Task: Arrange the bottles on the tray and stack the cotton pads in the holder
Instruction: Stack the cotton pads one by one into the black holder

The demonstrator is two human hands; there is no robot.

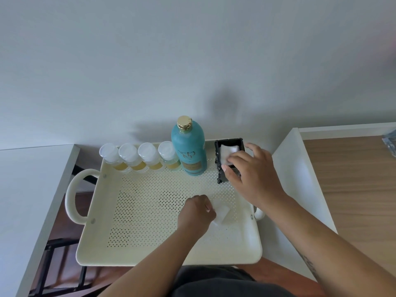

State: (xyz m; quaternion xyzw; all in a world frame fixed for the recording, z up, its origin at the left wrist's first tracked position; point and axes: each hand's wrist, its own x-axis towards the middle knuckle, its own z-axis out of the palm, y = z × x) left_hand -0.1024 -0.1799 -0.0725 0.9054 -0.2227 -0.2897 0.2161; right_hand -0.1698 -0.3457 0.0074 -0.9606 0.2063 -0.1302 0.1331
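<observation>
Tray (102,249) holds the teal bottle (189,146) and small bottles (137,157) upright along its far edge, holder (220,170) far right. Right hand (250,174) covers the holder, fingers on the top pad (228,151), grip unclear; a hard push could tip it. Left hand (197,213) pinches the loose pad (221,212) mid-tray; it could slip. Pad count in the holder is hidden.

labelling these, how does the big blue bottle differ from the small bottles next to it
The big blue bottle is opaque teal with a gold cap; the small bottles are clear, with clear caps and yellowish liquid showing. The big blue bottle is far taller and wider than the small bottles. Both stand upright in one row along the tray's far edge.
</observation>
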